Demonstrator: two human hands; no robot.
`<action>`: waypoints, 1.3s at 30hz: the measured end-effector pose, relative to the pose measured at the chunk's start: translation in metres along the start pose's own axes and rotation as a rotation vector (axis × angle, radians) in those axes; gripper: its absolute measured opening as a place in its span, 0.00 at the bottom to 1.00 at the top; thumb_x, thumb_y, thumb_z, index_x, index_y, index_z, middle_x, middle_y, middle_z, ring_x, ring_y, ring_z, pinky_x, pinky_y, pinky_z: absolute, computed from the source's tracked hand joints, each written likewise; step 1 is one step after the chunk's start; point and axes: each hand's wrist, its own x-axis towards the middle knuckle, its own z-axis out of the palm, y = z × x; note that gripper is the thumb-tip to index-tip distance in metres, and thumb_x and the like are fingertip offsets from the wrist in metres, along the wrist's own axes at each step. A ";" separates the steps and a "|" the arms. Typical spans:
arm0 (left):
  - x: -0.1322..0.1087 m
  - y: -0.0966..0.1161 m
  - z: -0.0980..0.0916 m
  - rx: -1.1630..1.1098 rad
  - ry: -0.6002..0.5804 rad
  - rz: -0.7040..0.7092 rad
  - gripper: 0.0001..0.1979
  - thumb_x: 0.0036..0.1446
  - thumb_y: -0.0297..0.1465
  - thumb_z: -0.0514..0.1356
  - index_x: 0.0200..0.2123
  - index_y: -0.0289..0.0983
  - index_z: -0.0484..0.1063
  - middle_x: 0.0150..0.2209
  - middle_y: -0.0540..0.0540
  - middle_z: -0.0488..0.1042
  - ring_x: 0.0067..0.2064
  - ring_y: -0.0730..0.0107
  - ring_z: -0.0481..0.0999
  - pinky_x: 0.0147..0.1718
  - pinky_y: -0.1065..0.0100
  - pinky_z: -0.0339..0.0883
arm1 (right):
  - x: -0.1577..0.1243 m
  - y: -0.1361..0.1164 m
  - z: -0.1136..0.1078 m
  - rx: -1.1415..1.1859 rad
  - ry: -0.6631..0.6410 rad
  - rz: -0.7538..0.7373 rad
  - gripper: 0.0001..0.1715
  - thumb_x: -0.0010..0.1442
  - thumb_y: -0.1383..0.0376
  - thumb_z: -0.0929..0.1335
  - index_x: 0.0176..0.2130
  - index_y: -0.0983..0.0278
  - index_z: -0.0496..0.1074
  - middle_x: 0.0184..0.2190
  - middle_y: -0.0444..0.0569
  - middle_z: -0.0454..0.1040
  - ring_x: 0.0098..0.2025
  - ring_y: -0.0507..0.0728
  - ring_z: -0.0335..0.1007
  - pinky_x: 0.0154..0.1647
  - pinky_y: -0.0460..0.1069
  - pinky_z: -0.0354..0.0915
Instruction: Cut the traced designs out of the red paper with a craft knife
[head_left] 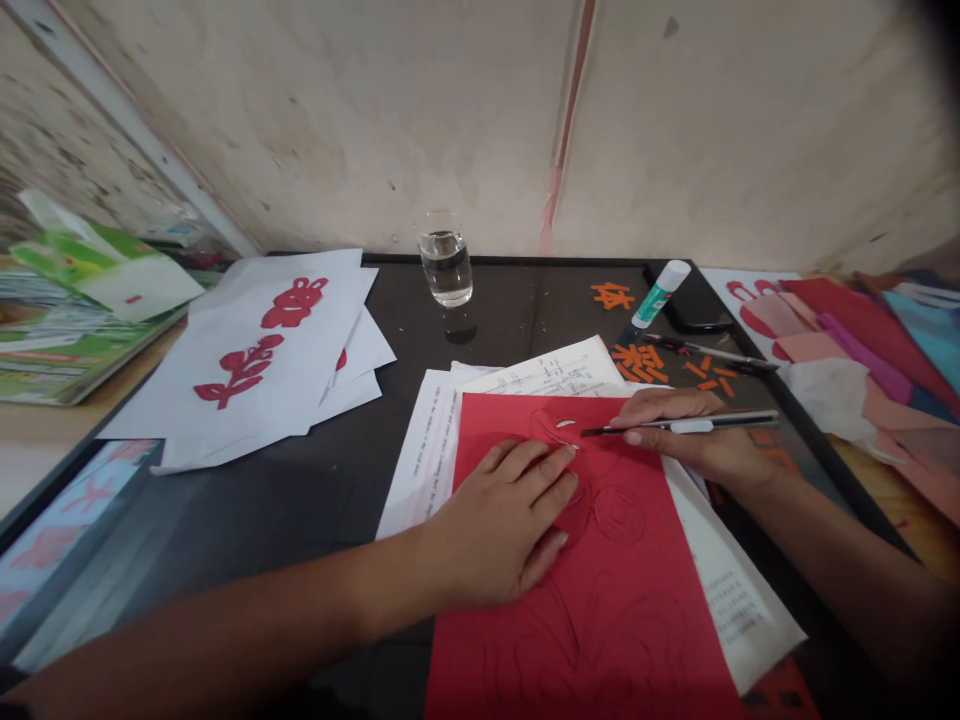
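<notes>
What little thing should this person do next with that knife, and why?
Probably slide the left hand back slightly before the next cut: it lies on the red paper with its fingertips very near the tip of the knife in the right hand. The drawn circles nearby look uncut, so there seems to be more cutting to do.

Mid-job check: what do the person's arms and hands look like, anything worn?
The left hand and right hand are ungloved, with no ring, watch or bracelet visible. The left forearm and right forearm are uncovered; any sleeves higher up are unclear.
</notes>
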 end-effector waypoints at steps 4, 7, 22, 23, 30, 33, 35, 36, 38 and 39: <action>0.000 0.000 0.000 0.004 -0.001 0.001 0.24 0.65 0.38 0.50 0.60 0.33 0.64 0.65 0.39 0.61 0.61 0.49 0.61 0.59 0.48 0.56 | -0.001 0.002 0.001 -0.005 -0.021 0.037 0.08 0.56 0.61 0.75 0.38 0.53 0.82 0.35 0.46 0.81 0.37 0.56 0.77 0.38 0.51 0.73; 0.000 0.000 0.000 -0.004 0.008 0.005 0.24 0.65 0.38 0.50 0.60 0.33 0.64 0.65 0.39 0.61 0.61 0.49 0.61 0.59 0.48 0.57 | -0.002 0.002 0.001 -0.024 -0.057 0.056 0.08 0.56 0.61 0.74 0.39 0.54 0.82 0.35 0.47 0.81 0.37 0.56 0.77 0.38 0.51 0.73; -0.001 0.000 0.001 0.022 -0.005 0.018 0.25 0.66 0.38 0.49 0.61 0.32 0.64 0.66 0.40 0.59 0.61 0.48 0.60 0.59 0.48 0.57 | -0.001 0.002 0.001 0.015 -0.073 0.020 0.07 0.56 0.62 0.74 0.38 0.54 0.82 0.35 0.45 0.81 0.36 0.56 0.77 0.38 0.51 0.73; -0.001 0.000 0.001 0.022 -0.007 0.017 0.25 0.66 0.38 0.49 0.61 0.32 0.64 0.66 0.40 0.59 0.61 0.48 0.60 0.59 0.48 0.58 | 0.000 0.002 0.001 0.021 -0.066 0.006 0.06 0.56 0.62 0.74 0.37 0.54 0.82 0.34 0.45 0.81 0.36 0.55 0.77 0.38 0.51 0.73; -0.001 0.001 0.001 0.021 -0.002 0.013 0.25 0.66 0.38 0.49 0.61 0.32 0.64 0.66 0.40 0.59 0.60 0.48 0.60 0.59 0.47 0.57 | -0.001 -0.002 0.001 0.034 -0.053 -0.002 0.06 0.55 0.61 0.75 0.37 0.54 0.82 0.34 0.46 0.81 0.35 0.55 0.77 0.36 0.50 0.73; -0.001 0.000 0.001 0.030 0.004 0.012 0.25 0.66 0.39 0.50 0.61 0.32 0.64 0.66 0.40 0.59 0.60 0.48 0.61 0.59 0.48 0.57 | -0.002 0.001 0.000 0.018 -0.092 -0.029 0.07 0.56 0.63 0.74 0.39 0.57 0.82 0.35 0.47 0.81 0.36 0.54 0.77 0.36 0.48 0.71; -0.001 0.000 0.001 0.040 0.005 0.010 0.25 0.65 0.39 0.50 0.61 0.33 0.64 0.66 0.41 0.60 0.60 0.49 0.61 0.59 0.49 0.56 | -0.003 0.004 0.000 0.049 -0.113 -0.073 0.09 0.56 0.66 0.75 0.39 0.59 0.82 0.35 0.48 0.81 0.36 0.54 0.77 0.36 0.47 0.71; -0.001 -0.001 0.001 0.044 0.004 0.010 0.25 0.65 0.39 0.50 0.61 0.33 0.63 0.66 0.41 0.60 0.60 0.49 0.61 0.59 0.50 0.56 | -0.003 0.005 0.000 0.059 -0.117 -0.084 0.09 0.56 0.67 0.75 0.40 0.60 0.82 0.35 0.48 0.81 0.36 0.53 0.77 0.36 0.46 0.70; -0.001 -0.001 0.002 0.050 0.005 0.014 0.25 0.65 0.39 0.50 0.61 0.33 0.63 0.66 0.41 0.60 0.61 0.50 0.61 0.59 0.50 0.56 | -0.003 0.007 0.000 0.047 -0.115 -0.076 0.09 0.57 0.68 0.74 0.41 0.61 0.82 0.36 0.49 0.81 0.36 0.53 0.77 0.37 0.46 0.70; -0.001 -0.001 0.002 0.051 0.006 0.015 0.25 0.65 0.39 0.50 0.61 0.33 0.63 0.66 0.41 0.60 0.61 0.50 0.61 0.59 0.50 0.56 | -0.003 0.007 0.000 0.032 -0.109 -0.068 0.09 0.57 0.68 0.74 0.41 0.61 0.81 0.36 0.49 0.81 0.36 0.52 0.77 0.37 0.46 0.70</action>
